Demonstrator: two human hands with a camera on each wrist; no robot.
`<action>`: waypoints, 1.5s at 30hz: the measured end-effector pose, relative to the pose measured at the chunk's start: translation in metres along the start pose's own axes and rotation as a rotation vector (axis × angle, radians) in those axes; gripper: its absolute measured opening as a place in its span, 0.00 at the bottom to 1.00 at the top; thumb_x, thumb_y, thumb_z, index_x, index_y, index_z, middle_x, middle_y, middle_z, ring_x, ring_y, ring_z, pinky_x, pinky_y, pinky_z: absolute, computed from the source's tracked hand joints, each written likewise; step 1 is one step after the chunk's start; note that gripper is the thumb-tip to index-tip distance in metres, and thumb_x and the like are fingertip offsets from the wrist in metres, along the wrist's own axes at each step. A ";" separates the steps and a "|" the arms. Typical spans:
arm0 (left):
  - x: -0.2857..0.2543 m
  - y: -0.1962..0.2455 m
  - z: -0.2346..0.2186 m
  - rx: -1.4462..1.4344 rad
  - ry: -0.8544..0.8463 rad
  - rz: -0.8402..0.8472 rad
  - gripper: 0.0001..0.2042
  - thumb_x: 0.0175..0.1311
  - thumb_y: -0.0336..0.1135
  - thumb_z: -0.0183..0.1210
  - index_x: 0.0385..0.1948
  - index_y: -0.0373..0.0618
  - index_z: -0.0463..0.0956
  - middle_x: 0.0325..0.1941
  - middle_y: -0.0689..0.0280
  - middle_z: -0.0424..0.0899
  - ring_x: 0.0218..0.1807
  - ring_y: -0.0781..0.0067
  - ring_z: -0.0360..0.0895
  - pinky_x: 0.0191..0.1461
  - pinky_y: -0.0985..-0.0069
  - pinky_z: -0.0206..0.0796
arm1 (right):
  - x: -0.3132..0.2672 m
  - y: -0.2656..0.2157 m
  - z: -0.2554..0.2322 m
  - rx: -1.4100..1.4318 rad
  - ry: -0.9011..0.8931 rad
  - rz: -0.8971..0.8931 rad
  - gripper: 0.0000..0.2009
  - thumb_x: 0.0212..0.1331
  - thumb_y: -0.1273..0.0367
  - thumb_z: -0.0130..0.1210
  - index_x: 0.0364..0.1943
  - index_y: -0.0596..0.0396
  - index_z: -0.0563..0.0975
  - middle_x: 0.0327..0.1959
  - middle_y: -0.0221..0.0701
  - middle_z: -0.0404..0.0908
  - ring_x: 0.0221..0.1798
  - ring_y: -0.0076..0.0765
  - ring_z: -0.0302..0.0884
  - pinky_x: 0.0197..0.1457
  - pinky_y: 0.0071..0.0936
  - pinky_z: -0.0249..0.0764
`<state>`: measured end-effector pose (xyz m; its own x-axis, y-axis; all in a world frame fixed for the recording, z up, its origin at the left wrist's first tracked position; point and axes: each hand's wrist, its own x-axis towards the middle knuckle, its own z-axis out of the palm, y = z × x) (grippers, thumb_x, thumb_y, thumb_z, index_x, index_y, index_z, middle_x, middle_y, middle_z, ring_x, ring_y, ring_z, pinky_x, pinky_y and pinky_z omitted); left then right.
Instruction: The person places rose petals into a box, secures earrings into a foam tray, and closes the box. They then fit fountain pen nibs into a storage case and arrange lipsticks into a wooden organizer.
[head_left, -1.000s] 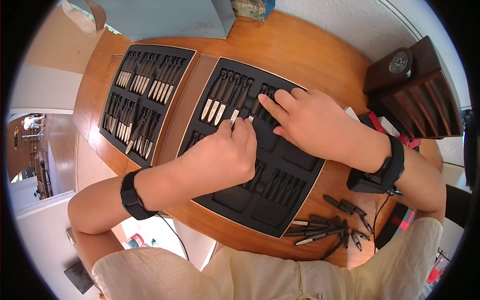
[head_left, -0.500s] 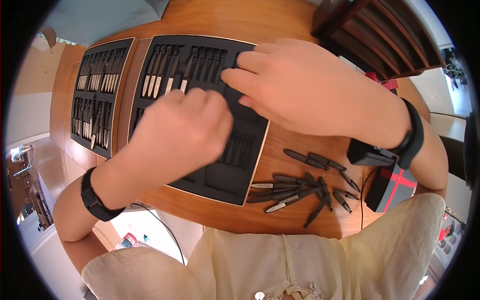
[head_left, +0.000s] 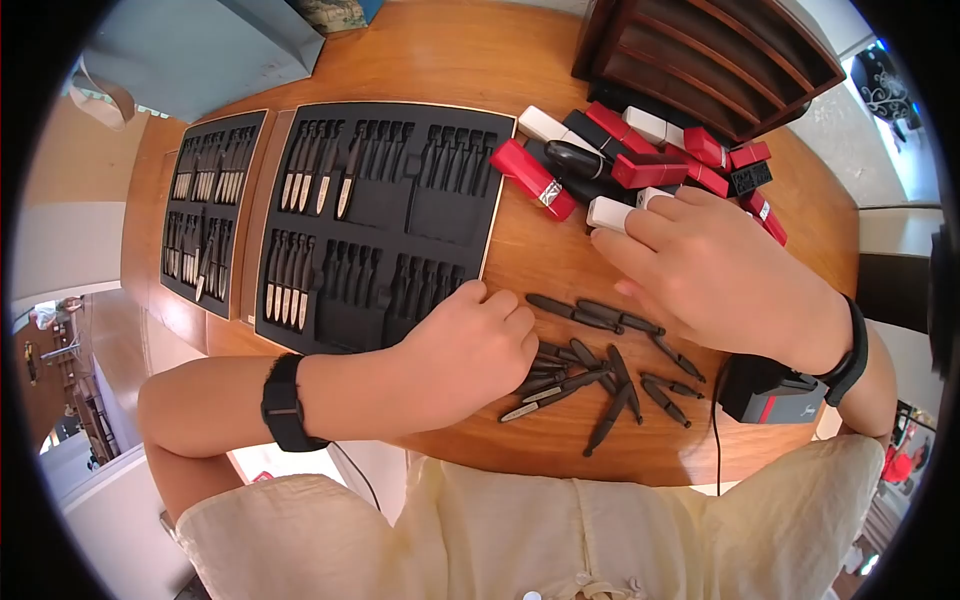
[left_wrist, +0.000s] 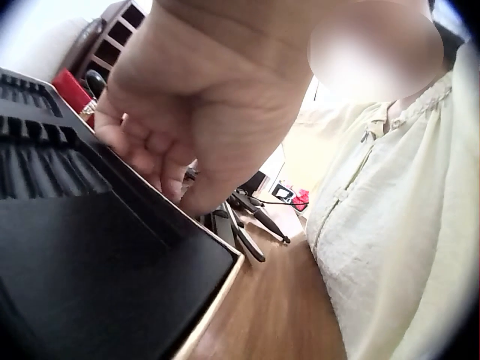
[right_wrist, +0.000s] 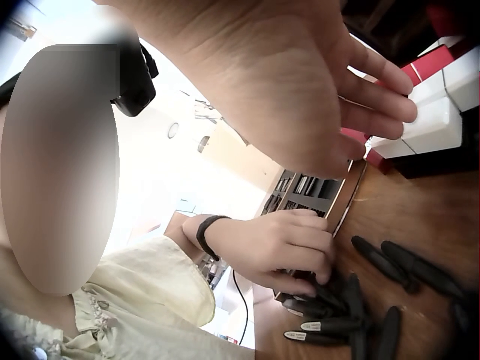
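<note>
My left hand (head_left: 465, 355) bends its fingers down over a loose pile of slim black pen-like sticks (head_left: 625, 385), close beside the black foam tray (head_left: 345, 222). Cannot tell whether it pinches a stick. In the left wrist view, the left hand's fingers (left_wrist: 135, 142) hang just past the tray's pale edge. My right hand (head_left: 735, 265) hovers to the right of the pile with loosely extended fingers and nothing visible in them. Its fingertips overlap a white block-shaped tube (head_left: 608, 214). Several sticks with pale labels (head_left: 290, 290) stand in the tray's slots.
A second tray (head_left: 205, 205) of similar sticks adjoins on the left. Red tubes (head_left: 535, 180) and other white and black ones cluster at the back right, before a brown wooden rack (head_left: 700, 60). A black box with a red stripe (head_left: 780, 390) lies near the right wrist.
Both hands have moved off the tray's slots: the left down and right to the loose sticks, the right towards the red and white tubes. The head view has shifted.
</note>
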<state>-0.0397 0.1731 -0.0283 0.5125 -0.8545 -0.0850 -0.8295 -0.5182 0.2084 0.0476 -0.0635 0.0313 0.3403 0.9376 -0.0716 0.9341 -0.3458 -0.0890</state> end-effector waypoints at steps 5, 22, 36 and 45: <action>-0.003 -0.002 -0.002 -0.138 0.030 -0.117 0.05 0.51 0.30 0.62 0.26 0.42 0.75 0.28 0.65 0.74 0.34 0.65 0.74 0.37 0.72 0.66 | -0.001 -0.002 -0.004 0.005 0.013 -0.003 0.10 0.57 0.64 0.59 0.34 0.56 0.75 0.29 0.31 0.77 0.35 0.37 0.78 0.41 0.30 0.71; -0.060 -0.114 -0.044 -0.954 0.082 -1.171 0.09 0.67 0.35 0.59 0.35 0.37 0.78 0.23 0.71 0.79 0.16 0.85 0.70 0.17 0.84 0.63 | 0.092 0.014 0.013 0.104 0.101 -0.080 0.12 0.42 0.80 0.54 0.36 0.62 0.72 0.44 0.41 0.74 0.54 0.52 0.69 0.57 0.42 0.70; -0.063 -0.130 -0.027 -0.863 0.159 -1.003 0.10 0.69 0.35 0.55 0.31 0.36 0.77 0.21 0.71 0.77 0.18 0.84 0.69 0.21 0.83 0.60 | 0.161 0.020 0.047 0.141 0.317 -0.181 0.10 0.43 0.74 0.54 0.32 0.57 0.82 0.35 0.33 0.76 0.44 0.42 0.73 0.50 0.34 0.73; -0.047 -0.143 -0.026 -0.580 -0.004 -0.921 0.12 0.68 0.36 0.56 0.28 0.38 0.78 0.21 0.65 0.81 0.19 0.75 0.74 0.24 0.77 0.67 | 0.166 0.020 0.051 0.165 0.187 -0.148 0.05 0.41 0.84 0.49 0.24 0.64 0.73 0.64 0.46 0.72 0.68 0.56 0.63 0.67 0.44 0.66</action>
<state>0.0606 0.2888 -0.0286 0.8821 -0.1472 -0.4474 0.1046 -0.8650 0.4907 0.1170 0.0831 -0.0328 0.2304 0.9634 0.1372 0.9500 -0.1921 -0.2463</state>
